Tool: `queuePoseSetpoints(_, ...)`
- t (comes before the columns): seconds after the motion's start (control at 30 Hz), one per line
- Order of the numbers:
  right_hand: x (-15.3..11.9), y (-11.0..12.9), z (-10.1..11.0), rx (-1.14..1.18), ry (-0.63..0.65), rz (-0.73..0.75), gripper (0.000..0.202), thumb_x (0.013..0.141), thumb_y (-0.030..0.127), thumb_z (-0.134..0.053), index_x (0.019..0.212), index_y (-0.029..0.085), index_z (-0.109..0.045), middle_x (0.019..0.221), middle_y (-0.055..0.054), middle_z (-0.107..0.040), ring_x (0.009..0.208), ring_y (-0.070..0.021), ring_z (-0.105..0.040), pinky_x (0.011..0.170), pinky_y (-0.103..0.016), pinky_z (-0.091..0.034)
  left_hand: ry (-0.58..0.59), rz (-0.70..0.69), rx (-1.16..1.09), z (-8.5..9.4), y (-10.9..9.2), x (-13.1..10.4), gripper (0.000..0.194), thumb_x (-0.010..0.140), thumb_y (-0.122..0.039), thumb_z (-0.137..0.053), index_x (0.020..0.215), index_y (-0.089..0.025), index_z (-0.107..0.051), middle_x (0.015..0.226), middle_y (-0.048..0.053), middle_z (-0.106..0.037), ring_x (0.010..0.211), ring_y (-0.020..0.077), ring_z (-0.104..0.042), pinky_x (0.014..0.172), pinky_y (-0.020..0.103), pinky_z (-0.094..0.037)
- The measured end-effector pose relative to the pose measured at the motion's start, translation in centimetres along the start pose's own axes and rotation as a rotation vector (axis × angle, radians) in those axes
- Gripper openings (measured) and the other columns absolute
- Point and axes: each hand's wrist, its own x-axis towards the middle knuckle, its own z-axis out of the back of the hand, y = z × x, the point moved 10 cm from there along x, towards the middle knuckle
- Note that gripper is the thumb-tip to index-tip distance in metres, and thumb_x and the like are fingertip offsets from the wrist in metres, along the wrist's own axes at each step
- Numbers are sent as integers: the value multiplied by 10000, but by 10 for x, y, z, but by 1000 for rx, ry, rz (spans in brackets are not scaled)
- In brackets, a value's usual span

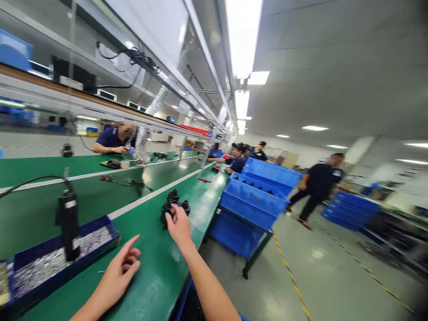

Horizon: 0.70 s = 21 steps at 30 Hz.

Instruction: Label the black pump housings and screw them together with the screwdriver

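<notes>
My right hand (179,225) reaches over a small cluster of black moulded parts (173,195) on the green bench (150,249). Its thumb and fingers close on one of them; the exact grip is partly hidden behind the fingers. My left hand (119,273) hovers over the near bench, holding nothing, with the index finger stretched out and the others loosely curled. Left of it lies a dark blue tray (112,240) full of small shiny metal pieces, possibly screws. A black power screwdriver (68,223) hangs upright over that tray.
Blue bins (254,200) on a wheeled cart stand along the bench's right side. A red tool (203,180) and a cable (137,186) lie further up. One person (115,138) works across the bench, others sit beyond, and another person (319,183) walks at right.
</notes>
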Motion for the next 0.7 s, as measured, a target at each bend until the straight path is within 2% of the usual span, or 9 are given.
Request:
queuePoseSetpoints(0.07,36,-8,5,-74,-49,-58,432,1037,433,-753,1370,175,-657,1291,-120,-700,1141,-293,-692,1037,-509,-566,-8,-28,94,6,8,2,850,855,-689,-751,1523,-208,-536,1103,94,-725,913,246,-718,803,356,-636)
queuePoseSetpoints(0.13,62,-19,5,-109,-53,-125,428,1039,439,-767,1358,172,-665,1234,-103,-720,1119,-297,-711,1040,-536,-576,7,-68,167,9,18,7,842,855,-721,-729,1512,-222,-562,1117,100,-745,930,269,-745,824,381,-670)
queuePoseSetpoints(0.23,74,-30,2,-66,-61,-184,343,1051,412,-764,1286,171,-695,1166,-81,-733,1063,-275,-725,1008,-513,-598,23,-169,290,9,25,11,785,922,-691,-664,1554,-241,-542,1161,115,-752,970,295,-773,819,400,-704)
queuePoseSetpoints(0.3,63,-28,-2,31,-52,-179,326,1060,404,-753,1278,170,-689,1117,-67,-730,976,-248,-728,938,-468,-622,10,-264,386,9,18,9,749,977,-614,-640,1623,-275,-467,1231,120,-734,1015,304,-782,808,403,-718)
queuePoseSetpoints(0.37,42,-22,-9,175,-6,-144,362,1056,409,-754,1311,169,-660,1062,-51,-724,848,-211,-713,831,-405,-633,-12,-396,487,6,-2,1,753,1017,-514,-630,1691,-331,-348,1401,134,-667,1171,331,-753,864,433,-718)
queuePoseSetpoints(0.43,15,-14,-15,348,77,-105,462,1026,437,-779,1363,174,-605,1037,-42,-730,720,-172,-675,719,-341,-612,-51,-540,596,2,-28,-11,791,1040,-438,-626,1727,-363,-242,1594,157,-528,1371,383,-646,991,530,-677)
queuePoseSetpoints(0.5,-13,-8,-21,522,186,-89,621,960,530,-813,1400,197,-528,1075,-62,-763,663,-157,-658,645,-301,-578,-76,-661,694,-5,-54,-24,829,1049,-391,-648,1740,-345,-193,1693,201,-397,1477,436,-540,1090,652,-588)
queuePoseSetpoints(0.6,-49,-1,-28,723,349,-115,801,861,701,-807,1405,229,-455,1081,-107,-803,757,-215,-730,657,-313,-578,19,-855,720,-27,-87,-48,879,1040,-232,-692,1740,-334,-170,1739,254,-280,1558,446,-431,1139,693,-526)
queuePoseSetpoints(0.7,-68,4,-34,812,447,-161,812,831,756,-802,1368,222,-508,1044,-130,-807,853,-271,-756,702,-353,-588,152,-998,659,-46,-106,-70,959,991,-77,-706,1728,-374,-169,1746,247,-241,1601,437,-347,1155,705,-504)
